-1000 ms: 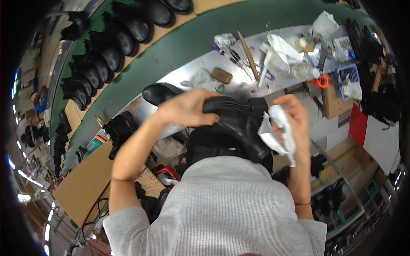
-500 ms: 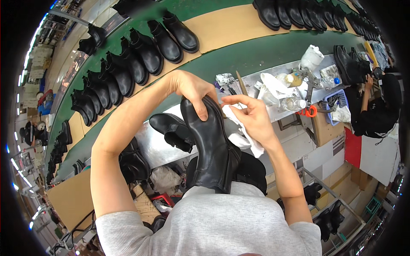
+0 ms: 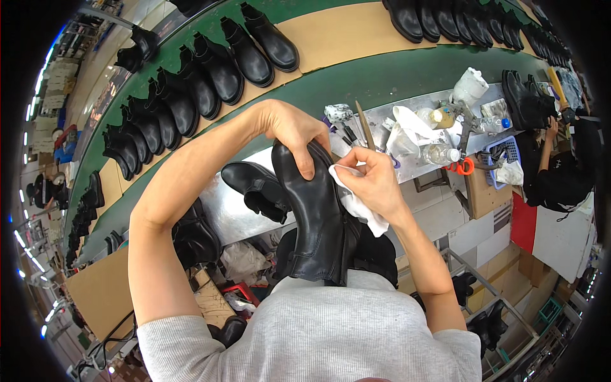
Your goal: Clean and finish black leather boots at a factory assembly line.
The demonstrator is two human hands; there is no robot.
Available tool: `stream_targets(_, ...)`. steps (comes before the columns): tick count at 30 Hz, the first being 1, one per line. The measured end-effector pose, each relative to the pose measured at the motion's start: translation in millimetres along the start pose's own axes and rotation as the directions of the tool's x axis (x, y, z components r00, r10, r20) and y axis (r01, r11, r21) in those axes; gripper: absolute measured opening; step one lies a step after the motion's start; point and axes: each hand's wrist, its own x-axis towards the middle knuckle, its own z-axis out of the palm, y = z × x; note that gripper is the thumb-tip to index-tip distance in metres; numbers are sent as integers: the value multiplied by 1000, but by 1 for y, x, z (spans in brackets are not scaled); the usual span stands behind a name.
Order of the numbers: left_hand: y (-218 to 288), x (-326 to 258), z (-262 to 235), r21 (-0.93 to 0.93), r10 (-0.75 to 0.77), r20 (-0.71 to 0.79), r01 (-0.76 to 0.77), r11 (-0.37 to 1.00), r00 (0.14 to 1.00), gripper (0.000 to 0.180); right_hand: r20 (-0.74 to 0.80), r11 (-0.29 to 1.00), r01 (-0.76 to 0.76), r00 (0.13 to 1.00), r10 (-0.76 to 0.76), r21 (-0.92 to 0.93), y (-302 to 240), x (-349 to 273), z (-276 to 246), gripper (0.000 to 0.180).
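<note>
Gripping the black boot [image 3: 318,223] by its toe with your left hand [image 3: 289,130], your right hand [image 3: 372,181] pinches a white cloth [image 3: 356,204] against the upper; wiping seems underway, so next work along the leather with steady pressure.

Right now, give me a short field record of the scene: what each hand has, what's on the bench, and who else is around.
left hand: grips the toe end of a black ankle boot, held up over the lap
right hand: presses a white cloth to the boot's side
bench: metal worktop with a second black boot, bottles, orange-handled scissors
conveyor: rows of black boots
nearby: another person in black at right
</note>
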Motion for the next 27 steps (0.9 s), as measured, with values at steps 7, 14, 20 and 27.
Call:
stream_targets(7,-1,4,-2,33,34,-45,-33,999,998,32,35,970,180,984,-177,-166,-7,21,1,12)
stream_targets(14,13,1,-2,207,-113,-124,137,969,986,37,-50,982,165,984,-171,-96,3,19,6,13)
stream_targets(20,-6,2,-3,-78,-18,-7,17,997,1000,33,-91,987,159,984,-155,37,35,2,6,14)
stream_targets(27,-8,0,-7,142,-1,-78,12,990,997,32,-33,941,320,945,-325,-114,20,25,12,8)
